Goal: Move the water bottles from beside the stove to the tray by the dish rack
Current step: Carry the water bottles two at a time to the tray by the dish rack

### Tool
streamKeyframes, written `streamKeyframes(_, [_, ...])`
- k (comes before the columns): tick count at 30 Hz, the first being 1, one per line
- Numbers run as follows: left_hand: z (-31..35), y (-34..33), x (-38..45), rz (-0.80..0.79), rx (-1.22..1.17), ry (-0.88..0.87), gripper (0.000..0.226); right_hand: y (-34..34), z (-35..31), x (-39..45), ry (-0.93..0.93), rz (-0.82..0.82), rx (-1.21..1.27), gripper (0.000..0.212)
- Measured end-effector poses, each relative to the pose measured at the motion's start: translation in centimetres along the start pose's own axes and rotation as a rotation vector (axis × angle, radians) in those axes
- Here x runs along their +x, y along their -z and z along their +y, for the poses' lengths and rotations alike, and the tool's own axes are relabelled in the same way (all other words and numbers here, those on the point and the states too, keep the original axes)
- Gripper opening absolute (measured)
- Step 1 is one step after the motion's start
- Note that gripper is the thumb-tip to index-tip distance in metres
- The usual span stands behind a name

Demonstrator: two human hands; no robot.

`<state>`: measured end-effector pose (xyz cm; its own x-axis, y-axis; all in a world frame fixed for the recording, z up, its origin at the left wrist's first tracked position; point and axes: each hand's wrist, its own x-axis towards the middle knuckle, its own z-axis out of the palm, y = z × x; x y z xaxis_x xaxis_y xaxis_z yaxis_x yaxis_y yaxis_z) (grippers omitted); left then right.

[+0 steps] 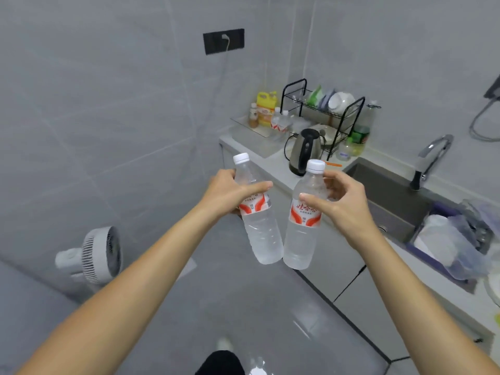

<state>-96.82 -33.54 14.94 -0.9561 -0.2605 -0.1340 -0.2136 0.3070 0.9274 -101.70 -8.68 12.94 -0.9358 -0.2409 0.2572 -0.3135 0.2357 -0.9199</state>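
Far left we've got a white fan [93, 255] sitting low on the grey floor [243, 315], and up on the tiled wall [94, 104] a black outlet plate [223, 41] with one white plug and a cord hanging off it. Then our left hand [226, 191], fingers and thumb curled round the shoulder of the left water bottle [255, 212], which leans a bit with its white cap tipped left. Right beside it our right hand [342, 197] grips the right water bottle [305, 217] just under the neck, thumb on the front, fingers wrapped behind. Both bottles are up in the air over the floor, in front of the counter [273, 169], bottoms nearly touching. So two in hand, both with red and white labels. Between us and the far corner stands one steel kettle [304, 151] near the counter edge. Behind it the clear tray [259, 131] already holds two more small bottles [281, 121], plus a yellow jug [266, 108] and a little brown bottle [253, 115]. Next over is the black dish rack [323, 109] with bowls and plates in it, can't count them exactly, and a big green-label bottle [361, 128] beside it. Further right there's the dark sink [389, 196] with one chrome faucet [430, 158], then some crumpled plastic bags [457, 239] on the counter's near end.
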Motion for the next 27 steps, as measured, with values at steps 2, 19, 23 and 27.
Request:
streamKeyframes(2, [-0.6, 1.5, 3.2, -0.005, -0.004, 0.052, 0.045, -1.9, 1.4, 3.8, -0.013, -0.025, 0.026, 0.052])
streamKeyframes(19, [0.1, 13.6, 39.8, -0.065, 0.085, 0.011, 0.033, -14.5, 7.6, 38.8, -0.056, 0.022, -0.020, 0.051])
streamKeyframes(23, [1.0, 12.9, 47.4, -0.067, 0.269, -0.077, 0.037, -15.4, 11.1, 44.0, -0.101, 0.087, -0.046, 0.054])
streamKeyframes(27, [1.2, 10.4, 55.7, -0.065, 0.474, -0.139, 0.039, -14.9, 15.3, 49.6, -0.143, 0.156, -0.075, 0.055])
